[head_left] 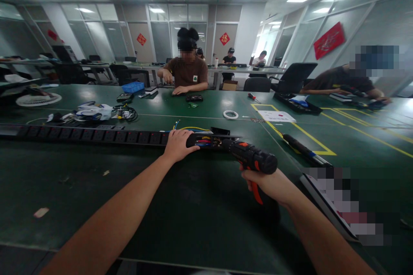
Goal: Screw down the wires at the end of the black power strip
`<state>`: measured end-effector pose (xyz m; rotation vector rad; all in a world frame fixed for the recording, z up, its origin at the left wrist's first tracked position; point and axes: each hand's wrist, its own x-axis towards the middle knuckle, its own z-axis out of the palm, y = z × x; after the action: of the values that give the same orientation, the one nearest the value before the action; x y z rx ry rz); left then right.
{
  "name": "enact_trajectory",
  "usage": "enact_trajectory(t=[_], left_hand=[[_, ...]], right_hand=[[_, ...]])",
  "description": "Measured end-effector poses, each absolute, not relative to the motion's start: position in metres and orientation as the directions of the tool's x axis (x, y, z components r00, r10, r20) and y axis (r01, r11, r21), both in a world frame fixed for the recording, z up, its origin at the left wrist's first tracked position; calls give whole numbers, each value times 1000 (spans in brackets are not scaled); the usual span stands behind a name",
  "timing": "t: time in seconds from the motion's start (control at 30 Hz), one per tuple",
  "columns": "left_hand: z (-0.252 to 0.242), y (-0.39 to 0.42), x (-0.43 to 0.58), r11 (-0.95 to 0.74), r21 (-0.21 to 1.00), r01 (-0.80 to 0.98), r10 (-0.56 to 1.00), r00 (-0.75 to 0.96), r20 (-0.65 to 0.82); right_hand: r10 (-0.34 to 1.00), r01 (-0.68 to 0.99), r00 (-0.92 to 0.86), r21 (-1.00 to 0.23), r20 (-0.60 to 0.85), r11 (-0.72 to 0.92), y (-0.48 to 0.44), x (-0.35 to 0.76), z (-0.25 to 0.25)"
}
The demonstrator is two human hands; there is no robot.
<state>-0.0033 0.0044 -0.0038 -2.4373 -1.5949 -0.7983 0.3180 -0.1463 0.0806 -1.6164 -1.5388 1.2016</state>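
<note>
A long black power strip (109,136) with a row of sockets lies across the table. Near its right end, my left hand (179,144) grips it from above, fingers over the far side and thumb at the near side. Right of that hand the strip's housing is open, and coloured wires (204,141) show inside. My right hand (263,180) holds a black and orange cordless drill (250,154) by its handle. The drill's front end points left at the open section; whether its tip touches anything there is too small to tell. Blue and yellow wires (193,128) stick out behind the strip.
A pen-shaped electric screwdriver (305,150) and a book-like item (329,206) lie right. Beyond the strip are a white tape roll (230,114), a paper sheet (276,116), black cables (128,114) and a blue basket (133,87). A co-worker (190,71) sits opposite; another leans in at right.
</note>
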Motion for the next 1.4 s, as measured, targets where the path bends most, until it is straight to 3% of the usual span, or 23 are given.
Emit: enact_trajectory(t=[1.4], left_hand=[[-1,2,-2,-442,184,878,819,311,483]], right_hand=[[975,434,-98,-890,-197,-136,-144,322,78]])
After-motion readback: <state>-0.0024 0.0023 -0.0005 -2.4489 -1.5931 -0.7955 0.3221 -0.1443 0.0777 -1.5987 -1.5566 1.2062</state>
